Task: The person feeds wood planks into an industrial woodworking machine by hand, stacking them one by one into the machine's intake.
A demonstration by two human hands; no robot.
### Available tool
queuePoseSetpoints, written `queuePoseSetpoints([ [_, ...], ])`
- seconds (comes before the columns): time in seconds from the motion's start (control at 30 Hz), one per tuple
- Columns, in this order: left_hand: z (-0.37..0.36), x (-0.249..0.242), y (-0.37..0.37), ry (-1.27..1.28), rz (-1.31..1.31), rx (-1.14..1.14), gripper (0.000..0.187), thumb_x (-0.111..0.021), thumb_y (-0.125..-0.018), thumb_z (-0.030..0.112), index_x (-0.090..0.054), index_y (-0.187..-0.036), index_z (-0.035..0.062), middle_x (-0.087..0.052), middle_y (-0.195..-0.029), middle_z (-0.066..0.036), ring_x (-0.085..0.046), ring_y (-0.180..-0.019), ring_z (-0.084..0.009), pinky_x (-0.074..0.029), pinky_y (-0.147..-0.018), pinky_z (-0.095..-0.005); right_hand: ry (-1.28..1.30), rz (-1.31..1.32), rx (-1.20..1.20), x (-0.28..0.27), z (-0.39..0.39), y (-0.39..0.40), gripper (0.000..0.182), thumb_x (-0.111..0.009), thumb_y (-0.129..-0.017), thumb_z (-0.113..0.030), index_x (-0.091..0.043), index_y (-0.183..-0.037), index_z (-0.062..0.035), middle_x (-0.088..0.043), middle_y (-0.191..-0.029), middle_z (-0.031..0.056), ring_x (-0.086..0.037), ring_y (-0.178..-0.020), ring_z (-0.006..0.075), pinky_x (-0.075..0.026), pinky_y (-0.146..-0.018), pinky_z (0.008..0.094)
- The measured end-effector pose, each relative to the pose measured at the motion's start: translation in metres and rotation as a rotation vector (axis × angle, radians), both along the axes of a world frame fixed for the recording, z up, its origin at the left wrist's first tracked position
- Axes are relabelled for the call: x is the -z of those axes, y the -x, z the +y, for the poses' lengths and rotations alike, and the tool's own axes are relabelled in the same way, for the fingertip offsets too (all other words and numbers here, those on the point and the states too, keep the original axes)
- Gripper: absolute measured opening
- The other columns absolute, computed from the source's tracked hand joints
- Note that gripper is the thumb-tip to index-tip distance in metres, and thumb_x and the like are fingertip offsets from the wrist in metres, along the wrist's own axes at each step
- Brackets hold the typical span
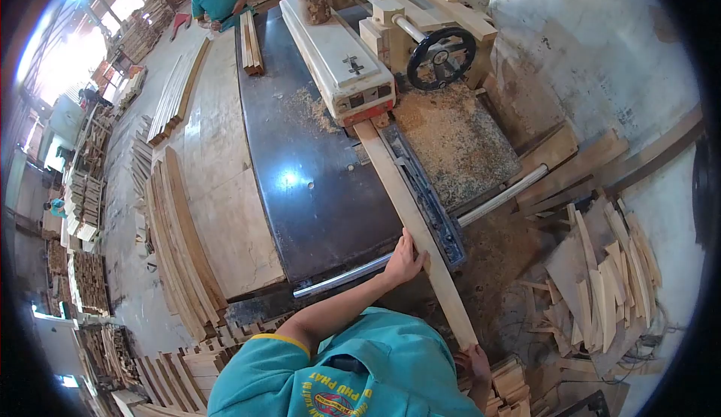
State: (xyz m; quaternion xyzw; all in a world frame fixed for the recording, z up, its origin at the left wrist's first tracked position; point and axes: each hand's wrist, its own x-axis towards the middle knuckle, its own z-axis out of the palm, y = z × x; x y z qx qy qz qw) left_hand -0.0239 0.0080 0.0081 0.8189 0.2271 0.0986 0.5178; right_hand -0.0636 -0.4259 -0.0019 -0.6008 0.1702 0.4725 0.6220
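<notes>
A long, narrow wooden board (pixel 415 218) lies along the right side of the saw's dark metal table. Its far end runs under the machine's white housing (pixel 338 64). My left hand (pixel 405 259) grips the board's left edge partway along, just beyond the table's front edge. At the near end, my right hand (pixel 475 362) is closed around the board, close to my body. Some of the right hand's fingers are hidden by the board. Beside the board on its right runs a dark metal guide rail (pixel 424 191).
A black handwheel (pixel 441 58) sits on the machine's right. Sawdust (pixel 458 139) covers the side table. Offcuts (pixel 608 282) are heaped at right. Long boards (pixel 180 229) lie on the left wooden surface (pixel 225 169). A co-worker (pixel 218 0) stands at the far end near more strips (pixel 251 45).
</notes>
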Motion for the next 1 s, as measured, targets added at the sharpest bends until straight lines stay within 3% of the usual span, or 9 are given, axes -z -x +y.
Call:
queuePoseSetpoints([
  [0.07, 0.004, -0.002, 0.0, -0.013, -0.009, -0.005, 0.094, -0.067, -0.094, 0.023, -0.004, -0.153, -0.0126, -0.047, -0.134, -0.035, -0.055, -0.121, -0.0473, -0.049, -0.101, -0.0471, -0.039, 0.207, 0.18, -0.01, 0.012, -0.005, 0.065, -0.038, -0.105, -0.061, -0.052, -0.131, -0.0035, -0.065, -0.096, 0.0155, -0.066, -0.091, 0.0334, -0.052, -0.086, 0.0533],
  [0.2, 0.009, -0.015, 0.007, 0.028, -0.038, 0.026, 0.086, -0.065, -0.097, 0.023, -0.008, -0.155, -0.0071, -0.052, -0.128, -0.029, -0.06, -0.113, -0.0392, -0.052, -0.095, -0.045, 0.067, 0.199, 0.118, -0.008, 0.018, -0.007, 0.074, -0.027, -0.103, -0.065, -0.05, -0.134, -0.0026, -0.063, -0.091, 0.0166, -0.064, -0.089, 0.0344, -0.05, -0.088, 0.0542],
  [0.27, 0.011, -0.019, 0.013, 0.051, -0.074, 0.045, 0.083, -0.064, -0.099, 0.024, -0.011, -0.156, -0.0051, -0.055, -0.123, -0.026, -0.062, -0.109, -0.0341, -0.054, -0.093, -0.0434, 0.027, 0.253, 0.172, -0.012, 0.011, -0.004, 0.065, -0.04, -0.103, -0.058, -0.056, -0.128, -0.0006, -0.068, -0.093, 0.0164, -0.07, -0.084, 0.0304, -0.06, -0.078, 0.0452],
  [0.4, 0.009, -0.024, 0.036, 0.32, 0.105, -0.058, 0.07, -0.062, -0.102, 0.027, -0.023, -0.152, -0.0023, -0.059, -0.101, -0.013, -0.062, -0.089, -0.0198, -0.053, -0.078, -0.0348, 0.028, 0.219, 0.125, -0.034, -0.014, 0.003, 0.047, -0.056, -0.101, -0.044, -0.06, -0.118, -0.0012, -0.068, -0.092, 0.015, -0.072, -0.087, 0.0284, -0.062, -0.073, 0.0425],
  [0.43, 0.007, -0.023, 0.041, 0.362, 0.13, -0.055, 0.067, -0.061, -0.103, 0.027, -0.026, -0.151, -0.0018, -0.059, -0.095, -0.009, -0.06, -0.084, -0.0159, -0.052, -0.073, -0.0321, 0.048, 0.071, 0.116, -0.038, -0.024, 0.007, 0.037, -0.064, -0.097, -0.033, -0.06, -0.116, -0.0011, -0.068, -0.095, 0.0142, -0.072, -0.089, 0.0278, -0.063, -0.072, 0.0412],
  [0.57, -0.004, -0.021, 0.049, 0.566, 0.066, -0.059, 0.064, -0.06, -0.104, 0.027, -0.027, -0.151, -0.0005, -0.06, -0.094, -0.009, -0.061, -0.084, -0.0154, -0.051, -0.073, -0.0329, 0.081, -0.199, 0.179, -0.048, -0.036, 0.009, 0.031, -0.076, -0.086, -0.002, -0.06, -0.112, 0.0, -0.069, -0.104, 0.0127, -0.072, -0.092, 0.0266, -0.063, -0.075, 0.0387],
  [0.6, -0.005, -0.022, 0.05, 0.48, 0.05, -0.005, 0.063, -0.06, -0.103, 0.027, -0.027, -0.15, 0.0004, -0.06, -0.096, -0.01, -0.062, -0.086, -0.0167, -0.052, -0.074, -0.034, 0.08, -0.282, 0.042, -0.048, -0.036, 0.005, 0.037, -0.077, -0.085, -0.002, -0.059, -0.118, 0.0009, -0.069, -0.112, 0.0137, -0.071, -0.093, 0.0247, -0.061, -0.076, 0.0368],
  [0.8, 0.001, -0.017, 0.026, 0.184, 0.129, 0.042, 0.064, -0.063, -0.101, 0.025, -0.028, -0.148, 0.0013, -0.059, -0.105, -0.016, -0.063, -0.089, -0.025, -0.052, -0.077, -0.0392, 0.073, -0.293, 0.024, -0.016, -0.018, 0.01, 0.053, -0.078, -0.088, -0.005, -0.055, -0.135, 0.0023, -0.07, -0.115, 0.0125, -0.069, -0.09, 0.0185, -0.057, -0.075, 0.0326],
  [1.0, -0.004, -0.024, 0.006, 0.063, -0.022, -0.021, 0.059, -0.068, -0.094, 0.018, -0.032, -0.135, -0.0051, -0.053, -0.1, -0.021, -0.06, -0.087, -0.032, -0.051, -0.078, -0.0435, 0.06, -0.282, 0.055, 0.003, -0.02, 0.01, 0.055, -0.078, -0.091, -0.012, -0.053, -0.138, 0.0019, -0.07, -0.113, 0.01, -0.067, -0.093, 0.0156, -0.057, -0.077, 0.0315],
])
